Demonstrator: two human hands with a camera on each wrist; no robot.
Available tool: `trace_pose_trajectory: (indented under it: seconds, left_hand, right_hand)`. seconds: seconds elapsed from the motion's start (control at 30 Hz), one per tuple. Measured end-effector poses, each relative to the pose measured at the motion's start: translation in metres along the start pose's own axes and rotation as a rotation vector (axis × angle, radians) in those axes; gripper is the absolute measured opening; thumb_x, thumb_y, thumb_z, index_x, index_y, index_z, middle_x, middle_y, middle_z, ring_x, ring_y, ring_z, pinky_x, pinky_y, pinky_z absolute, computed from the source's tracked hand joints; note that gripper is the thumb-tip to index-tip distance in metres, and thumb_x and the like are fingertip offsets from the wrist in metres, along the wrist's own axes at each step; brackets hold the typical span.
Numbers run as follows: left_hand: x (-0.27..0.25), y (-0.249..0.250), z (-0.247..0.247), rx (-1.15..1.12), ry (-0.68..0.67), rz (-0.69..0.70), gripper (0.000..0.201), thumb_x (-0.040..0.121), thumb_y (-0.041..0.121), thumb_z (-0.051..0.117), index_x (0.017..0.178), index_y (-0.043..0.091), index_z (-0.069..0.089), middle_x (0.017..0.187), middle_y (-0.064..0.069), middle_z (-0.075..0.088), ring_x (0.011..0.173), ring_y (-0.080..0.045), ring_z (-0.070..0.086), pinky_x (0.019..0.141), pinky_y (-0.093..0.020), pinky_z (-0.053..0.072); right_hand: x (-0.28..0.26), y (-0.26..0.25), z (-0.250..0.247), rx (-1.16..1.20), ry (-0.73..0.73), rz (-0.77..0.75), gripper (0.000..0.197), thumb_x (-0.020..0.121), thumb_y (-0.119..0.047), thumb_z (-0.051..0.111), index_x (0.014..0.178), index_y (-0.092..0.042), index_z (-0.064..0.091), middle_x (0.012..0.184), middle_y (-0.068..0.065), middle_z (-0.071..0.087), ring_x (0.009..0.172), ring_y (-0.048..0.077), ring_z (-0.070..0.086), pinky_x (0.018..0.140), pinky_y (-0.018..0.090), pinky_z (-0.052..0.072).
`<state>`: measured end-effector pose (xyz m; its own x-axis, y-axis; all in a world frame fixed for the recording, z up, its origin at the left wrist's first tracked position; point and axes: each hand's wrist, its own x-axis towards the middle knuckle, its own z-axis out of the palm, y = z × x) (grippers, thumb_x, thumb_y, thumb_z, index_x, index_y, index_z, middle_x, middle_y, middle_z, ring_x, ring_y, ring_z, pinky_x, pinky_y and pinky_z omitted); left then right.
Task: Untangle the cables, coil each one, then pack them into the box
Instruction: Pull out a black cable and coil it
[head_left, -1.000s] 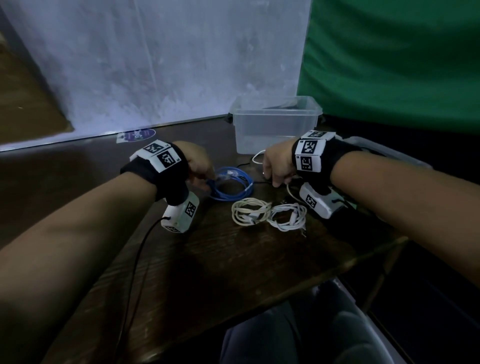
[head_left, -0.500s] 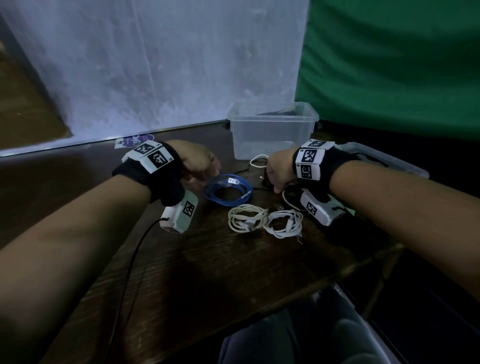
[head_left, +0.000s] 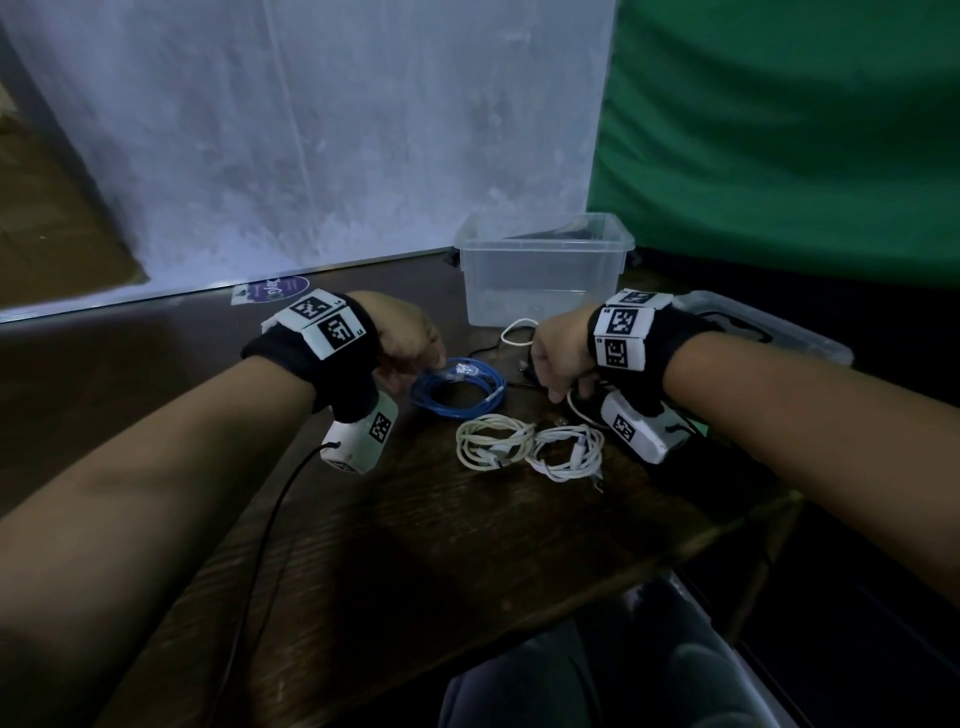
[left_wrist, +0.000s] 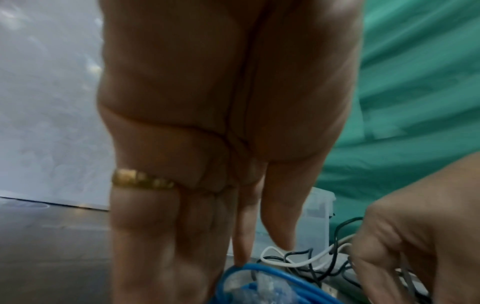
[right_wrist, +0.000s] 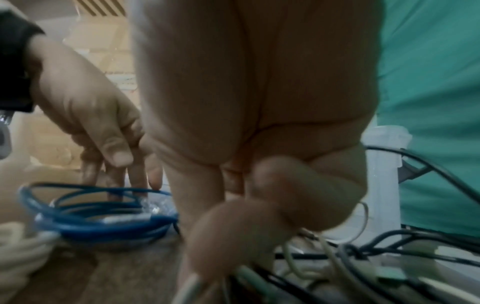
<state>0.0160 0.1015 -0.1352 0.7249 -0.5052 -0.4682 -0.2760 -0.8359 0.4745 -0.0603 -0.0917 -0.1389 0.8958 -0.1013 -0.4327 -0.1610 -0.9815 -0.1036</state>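
A coiled blue cable (head_left: 467, 410) (right_wrist: 103, 228) lies on the dark wooden table (head_left: 415, 545). My left hand (head_left: 436, 364) (left_wrist: 259, 255) reaches down with straight fingers (right_wrist: 124, 179), and their tips touch the coil's left rim. To the right, a tangle of black and white cables (head_left: 522, 364) (right_wrist: 363, 257) lies in front of the clear plastic box (head_left: 540, 291). My right hand (head_left: 556, 384) (right_wrist: 259, 226) curls its fingers around strands of that tangle. Two coiled white cables (head_left: 485, 454) (head_left: 571, 457) lie side by side nearer to me.
The box's clear lid (head_left: 779, 332) lies at the far right behind my right wrist. A purple sticker (head_left: 270, 291) sits at the table's back edge. A thin black wire (head_left: 270, 519) hangs from my left wrist camera across the table. The table's near edge runs diagonally above my knees.
Almost nothing differs: the left hand stays at the blue coil and the right hand at the tangle. Only the head view has shifted slightly.
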Motion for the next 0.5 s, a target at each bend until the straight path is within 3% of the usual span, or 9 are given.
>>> trace_pose_trajectory:
  seconds: [0.07,0.17,0.27,0.33,0.4,0.5]
  left_hand:
    - [0.0,0.003,0.001,0.028,-0.013,-0.001,0.011,0.095,0.01,0.049,0.101,0.009,0.058,0.083,-0.014,0.055,0.073,-0.025,0.053,0.062,-0.03,0.046]
    - [-0.005,0.009,0.004,0.114,-0.05,-0.017,0.026,0.097,0.012,0.048,0.122,0.016,0.055,0.108,-0.009,0.056,0.104,-0.028,0.055,0.071,-0.034,0.051]
    - [-0.008,0.011,0.004,0.176,-0.045,-0.025,0.031,0.098,0.016,0.049,0.128,0.013,0.054,0.121,-0.012,0.053,0.118,-0.03,0.052,0.074,-0.033,0.051]
    - [-0.007,0.01,0.002,0.185,-0.059,-0.016,0.027,0.098,0.018,0.047,0.124,0.013,0.055,0.117,-0.015,0.053,0.108,-0.031,0.054,0.071,-0.032,0.05]
    - [-0.004,0.011,0.0,0.178,-0.091,0.013,0.024,0.099,0.016,0.044,0.119,0.012,0.055,0.107,-0.016,0.051,0.089,-0.026,0.049,0.061,-0.026,0.043]
    - [0.005,0.017,-0.003,0.136,0.097,0.134,0.022,0.095,0.017,0.052,0.115,0.011,0.058,0.099,-0.011,0.058,0.084,-0.024,0.051,0.062,-0.03,0.045]
  right_hand:
    - [-0.002,-0.003,0.001,-0.066,-0.035,0.001,0.031,0.079,-0.008,0.073,0.106,0.003,0.061,0.071,0.011,0.06,0.036,0.007,0.054,0.038,0.013,0.04]
    - [-0.004,-0.007,0.001,-0.136,0.026,0.017,0.027,0.08,-0.008,0.071,0.105,-0.001,0.062,0.068,0.006,0.057,0.047,0.014,0.05,0.047,0.021,0.041]
    - [-0.007,-0.005,-0.004,-0.163,0.237,0.023,0.007,0.079,-0.006,0.065,0.085,-0.003,0.067,0.075,0.015,0.06,0.057,0.019,0.048,0.052,0.025,0.038]
    - [-0.012,-0.001,-0.011,-0.147,0.355,0.014,0.014,0.083,-0.007,0.06,0.087,0.004,0.067,0.086,0.024,0.063,0.068,0.022,0.051,0.059,0.026,0.038]
    - [-0.018,0.003,-0.02,-0.112,0.426,-0.009,0.023,0.09,-0.009,0.052,0.098,0.007,0.067,0.094,0.022,0.065,0.078,0.027,0.055,0.064,0.028,0.039]
    - [-0.023,0.008,-0.03,-0.003,0.542,-0.08,0.025,0.093,-0.01,0.047,0.102,0.003,0.067,0.104,0.014,0.067,0.096,0.03,0.061,0.073,0.028,0.043]
